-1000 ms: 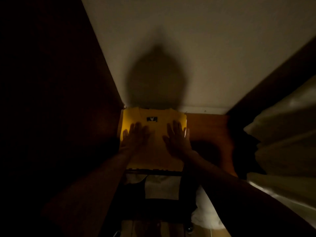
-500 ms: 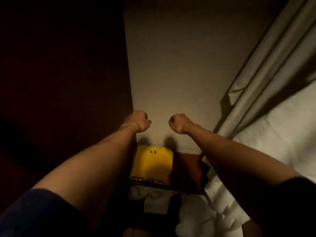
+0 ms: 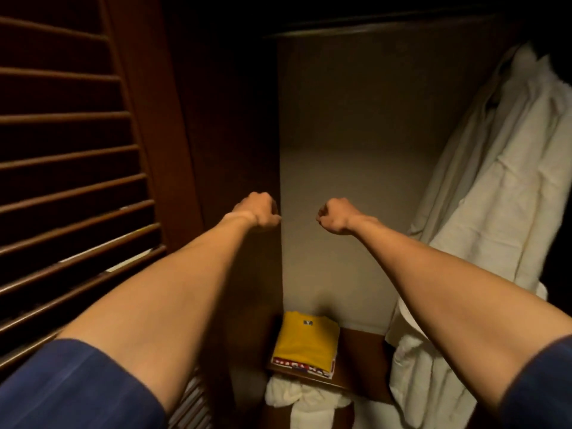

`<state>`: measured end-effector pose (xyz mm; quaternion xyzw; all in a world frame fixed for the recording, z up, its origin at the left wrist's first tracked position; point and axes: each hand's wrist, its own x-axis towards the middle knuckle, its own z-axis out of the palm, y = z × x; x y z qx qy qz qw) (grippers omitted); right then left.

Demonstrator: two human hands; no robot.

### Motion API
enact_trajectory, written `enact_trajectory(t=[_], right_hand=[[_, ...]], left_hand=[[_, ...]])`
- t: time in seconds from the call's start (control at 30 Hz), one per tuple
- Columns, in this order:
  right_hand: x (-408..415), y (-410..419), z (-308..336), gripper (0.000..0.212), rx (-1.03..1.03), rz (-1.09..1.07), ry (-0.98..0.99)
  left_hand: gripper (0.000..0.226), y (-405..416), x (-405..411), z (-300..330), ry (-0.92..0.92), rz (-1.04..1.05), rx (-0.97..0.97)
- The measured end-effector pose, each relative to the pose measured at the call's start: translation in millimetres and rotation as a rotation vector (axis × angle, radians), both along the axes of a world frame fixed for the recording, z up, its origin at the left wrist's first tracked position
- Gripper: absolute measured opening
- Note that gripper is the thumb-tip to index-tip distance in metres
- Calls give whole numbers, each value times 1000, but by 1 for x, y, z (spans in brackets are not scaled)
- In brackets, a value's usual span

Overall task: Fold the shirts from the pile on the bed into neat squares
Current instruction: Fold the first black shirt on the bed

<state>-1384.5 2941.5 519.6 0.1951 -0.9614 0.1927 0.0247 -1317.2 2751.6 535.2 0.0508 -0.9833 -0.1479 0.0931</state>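
A folded yellow shirt (image 3: 305, 339) with a small dark neck label lies on top of another folded shirt with red and white print (image 3: 301, 365). Both sit on a low wooden shelf (image 3: 359, 363) inside a dim closet. My left hand (image 3: 258, 212) and my right hand (image 3: 334, 215) are raised in front of me, well above the shirts. Each hand is curled into a fist and holds nothing. Both arms are stretched forward, with blue sleeves at the bottom corners.
A louvred wooden door (image 3: 71, 181) stands open at the left. A white robe (image 3: 501, 181) hangs at the right, reaching down beside the shelf. Crumpled white cloth (image 3: 297, 394) lies below the shelf's front edge. The closet's back wall (image 3: 356, 181) is beige.
A second ago both hands pressed flat on the yellow shirt. They lifted off it, curled into fists and rose, and my view pulled back from the shelf.
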Motion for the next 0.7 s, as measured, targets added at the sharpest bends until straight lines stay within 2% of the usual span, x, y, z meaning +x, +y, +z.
enact_trajectory(t=[0.3, 0.4, 0.6, 0.7], right_hand=[[92, -70, 33, 23, -83, 276, 1], [128, -106, 41, 25, -62, 422, -10], [215, -181, 48, 33, 2, 703, 14], [270, -216, 47, 27, 16, 873, -23]], left_hand=[[30, -42, 124, 48, 9, 99, -56], [34, -66, 172, 58, 0, 197, -41], [26, -108, 290, 63, 7, 426, -23], [25, -127, 359, 66, 0, 565, -55]])
